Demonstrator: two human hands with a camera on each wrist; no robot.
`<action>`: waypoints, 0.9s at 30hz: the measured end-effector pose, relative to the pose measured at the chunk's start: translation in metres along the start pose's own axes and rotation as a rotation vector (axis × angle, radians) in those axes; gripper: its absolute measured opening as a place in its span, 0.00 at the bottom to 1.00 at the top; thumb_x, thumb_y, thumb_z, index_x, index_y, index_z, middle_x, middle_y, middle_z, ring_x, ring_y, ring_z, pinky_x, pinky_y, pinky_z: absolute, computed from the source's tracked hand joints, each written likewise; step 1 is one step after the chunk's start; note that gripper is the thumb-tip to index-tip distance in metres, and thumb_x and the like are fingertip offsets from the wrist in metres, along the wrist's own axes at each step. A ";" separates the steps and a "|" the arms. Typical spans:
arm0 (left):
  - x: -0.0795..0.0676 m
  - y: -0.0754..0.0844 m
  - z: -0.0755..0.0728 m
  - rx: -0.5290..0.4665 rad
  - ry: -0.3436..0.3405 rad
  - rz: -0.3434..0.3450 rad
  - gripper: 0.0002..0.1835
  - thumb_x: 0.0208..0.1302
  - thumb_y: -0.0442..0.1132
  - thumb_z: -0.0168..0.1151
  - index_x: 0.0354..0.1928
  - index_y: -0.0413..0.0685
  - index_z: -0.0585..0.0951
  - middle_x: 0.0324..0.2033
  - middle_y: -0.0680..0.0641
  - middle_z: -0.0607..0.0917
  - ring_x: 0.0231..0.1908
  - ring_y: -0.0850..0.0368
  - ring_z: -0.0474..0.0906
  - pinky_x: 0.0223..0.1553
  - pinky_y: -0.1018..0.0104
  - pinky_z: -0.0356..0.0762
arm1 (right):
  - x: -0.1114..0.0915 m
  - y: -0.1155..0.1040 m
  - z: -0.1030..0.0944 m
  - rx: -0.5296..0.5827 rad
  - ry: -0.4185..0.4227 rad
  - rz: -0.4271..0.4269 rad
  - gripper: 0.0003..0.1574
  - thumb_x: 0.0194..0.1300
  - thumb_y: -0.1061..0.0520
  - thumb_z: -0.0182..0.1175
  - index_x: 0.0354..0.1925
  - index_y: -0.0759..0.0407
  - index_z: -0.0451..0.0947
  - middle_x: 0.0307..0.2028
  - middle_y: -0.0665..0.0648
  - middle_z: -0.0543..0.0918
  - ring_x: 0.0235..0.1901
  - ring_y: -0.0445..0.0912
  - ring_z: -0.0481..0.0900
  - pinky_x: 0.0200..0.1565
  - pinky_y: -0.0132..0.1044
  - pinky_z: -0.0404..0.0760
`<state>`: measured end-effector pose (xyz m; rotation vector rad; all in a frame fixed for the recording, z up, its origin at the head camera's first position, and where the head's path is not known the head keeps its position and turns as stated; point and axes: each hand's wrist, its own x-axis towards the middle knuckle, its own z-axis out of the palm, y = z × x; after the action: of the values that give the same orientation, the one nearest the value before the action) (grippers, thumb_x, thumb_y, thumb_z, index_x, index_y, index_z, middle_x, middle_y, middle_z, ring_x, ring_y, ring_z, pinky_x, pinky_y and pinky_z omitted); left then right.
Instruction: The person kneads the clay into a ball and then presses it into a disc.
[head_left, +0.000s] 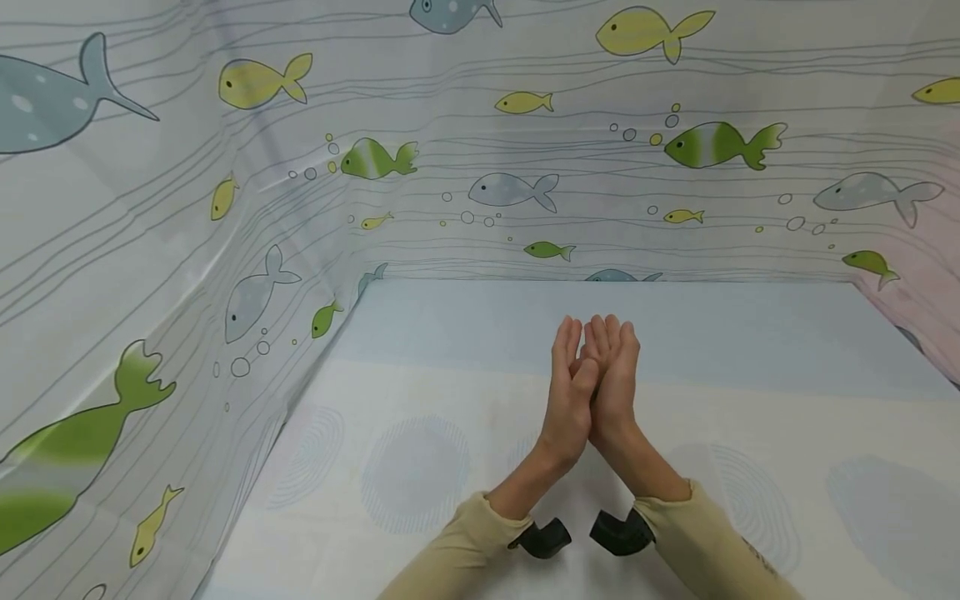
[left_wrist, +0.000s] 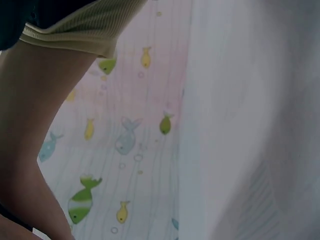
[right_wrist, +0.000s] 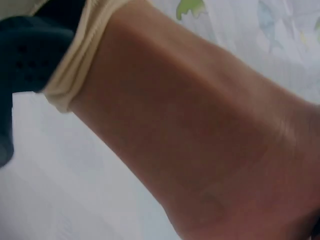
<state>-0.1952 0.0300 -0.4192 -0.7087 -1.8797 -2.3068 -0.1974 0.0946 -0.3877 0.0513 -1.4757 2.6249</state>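
In the head view, my left hand [head_left: 567, 404] and right hand [head_left: 617, 383] meet above the table, heels and palms side by side and touching. Fingers of both point away from me and look mostly straight. The left thumb lies across the front where the palms meet, so the space between them is partly hidden. I see no object held in either hand. A bare forearm [left_wrist: 25, 110] with a beige cuff fills the left side of the left wrist view. Another bare forearm [right_wrist: 190, 120] crosses the right wrist view close up.
A table [head_left: 420, 333] with a pale cloth of blue and white, patterned with circles, lies beneath the hands. Fish-printed curtains [head_left: 450, 133] stand behind and at the sides. Black curved wrist mounts [head_left: 546, 539] stick out from the beige sleeves [head_left: 457, 546].
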 end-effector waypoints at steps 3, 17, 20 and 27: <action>-0.002 0.000 0.000 0.021 -0.018 0.009 0.38 0.75 0.60 0.38 0.79 0.57 0.41 0.77 0.54 0.49 0.76 0.61 0.46 0.73 0.58 0.53 | 0.004 -0.001 -0.002 0.015 -0.001 0.003 0.48 0.74 0.31 0.26 0.79 0.49 0.24 0.79 0.48 0.35 0.77 0.40 0.37 0.75 0.35 0.37; -0.005 0.004 0.001 0.089 -0.031 0.014 0.42 0.72 0.67 0.38 0.79 0.57 0.43 0.77 0.59 0.48 0.76 0.63 0.40 0.73 0.51 0.52 | 0.019 0.001 -0.013 0.050 0.039 -0.027 0.49 0.73 0.31 0.30 0.79 0.49 0.24 0.79 0.48 0.34 0.77 0.39 0.36 0.74 0.33 0.37; -0.005 0.006 0.002 0.105 -0.026 0.035 0.42 0.72 0.68 0.37 0.79 0.57 0.44 0.77 0.60 0.48 0.77 0.63 0.37 0.73 0.49 0.49 | 0.021 0.003 -0.017 0.038 0.057 -0.030 0.48 0.74 0.32 0.30 0.79 0.49 0.25 0.79 0.48 0.36 0.77 0.40 0.37 0.75 0.34 0.38; -0.003 0.014 0.003 0.119 -0.017 0.050 0.43 0.71 0.69 0.38 0.79 0.57 0.45 0.77 0.63 0.47 0.77 0.64 0.31 0.74 0.52 0.48 | 0.021 0.011 -0.020 0.044 0.055 -0.009 0.47 0.74 0.32 0.28 0.79 0.49 0.27 0.79 0.49 0.36 0.77 0.41 0.39 0.75 0.37 0.40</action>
<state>-0.1866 0.0284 -0.4078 -0.7541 -1.9634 -2.1459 -0.2184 0.1080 -0.4050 -0.0096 -1.3974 2.6289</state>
